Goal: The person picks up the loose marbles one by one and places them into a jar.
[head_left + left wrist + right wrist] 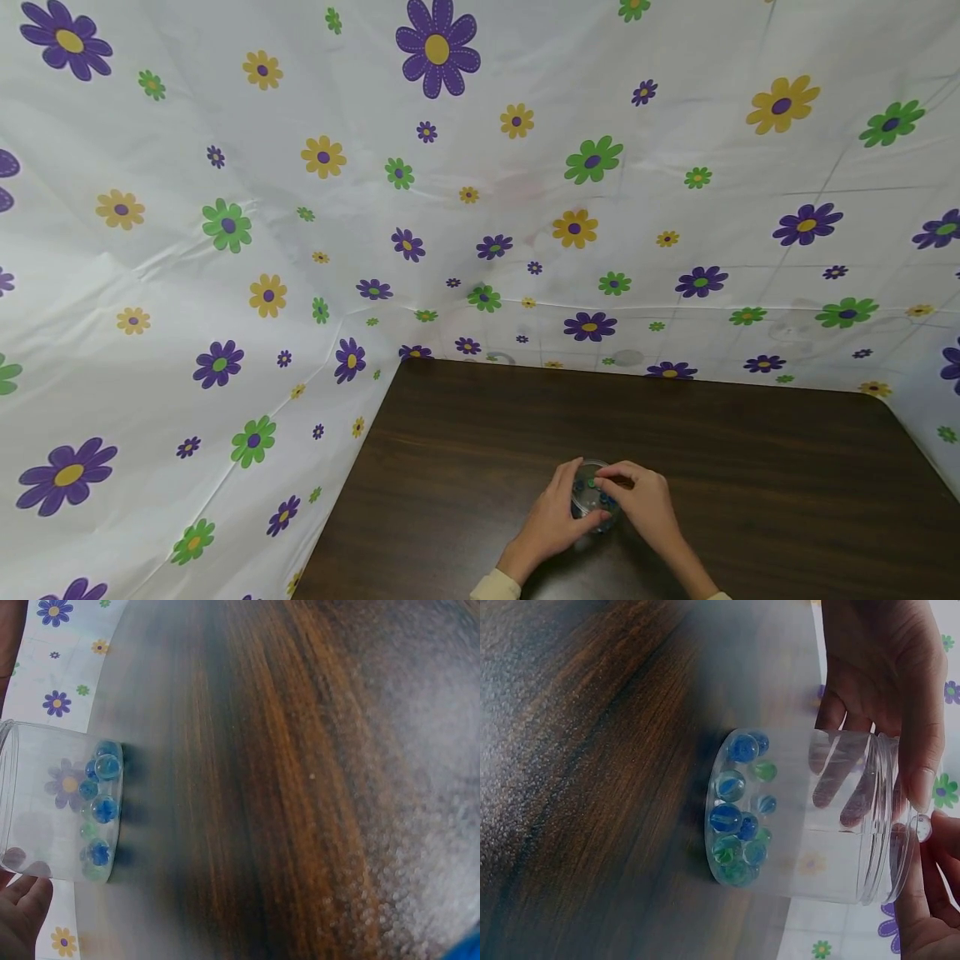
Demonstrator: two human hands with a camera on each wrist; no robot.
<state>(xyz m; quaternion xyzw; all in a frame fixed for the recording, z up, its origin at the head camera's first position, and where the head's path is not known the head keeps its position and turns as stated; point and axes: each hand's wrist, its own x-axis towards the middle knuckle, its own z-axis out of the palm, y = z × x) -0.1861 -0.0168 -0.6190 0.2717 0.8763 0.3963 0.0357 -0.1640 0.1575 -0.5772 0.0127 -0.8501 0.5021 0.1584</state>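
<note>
A clear plastic jar [832, 855] stands upright on the table, its mouth open. Several blue and green glass marbles [105, 808] lie on its bottom. My left hand [551, 518] holds the jar from the left, with the thumb near the rim and the fingers spread along the far wall. At the jar's mouth, my right hand [651, 507] pinches a clear marble [924, 827] between thumb and fingertips. Part of that marble is covered by the fingers.
The dark wood-grain table [450, 433] spreads around the jar. White sheeting [480, 208] with purple, green and yellow flowers hangs behind the table and along its left side. A bit of something blue [466, 949] shows in a corner of the left wrist view.
</note>
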